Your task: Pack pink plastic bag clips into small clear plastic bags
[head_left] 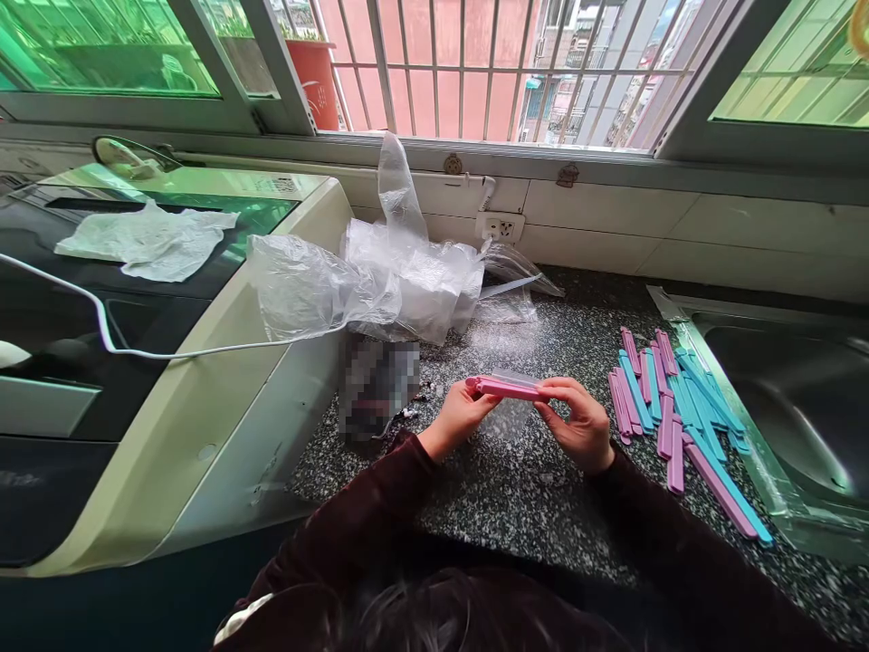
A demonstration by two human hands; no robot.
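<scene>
Between my two hands is a pink bag-sealing clip (pixel 509 390), held level over the counter. A strip of clear plastic (pixel 514 376) shows along its upper edge; whether it is clamped in the clip, I cannot tell. My left hand (pixel 458 418) grips the clip's left end, where a second pink piece seems to lie against it. At the right end, my right hand (pixel 578 424) pinches the clip between thumb and fingers. Right of that hand, several pink and blue bag-sealing clips (pixel 669 398) lie in a loose pile.
Clear plastic bags (pixel 407 276) are heaped at the back, near a wall socket (pixel 501 227). A blurred dark item (pixel 378 389) lies left of my hands. The washing machine (pixel 224 435) stands left, with a white cable (pixel 183 354) across it. A steel sink (pixel 801 407) is at right.
</scene>
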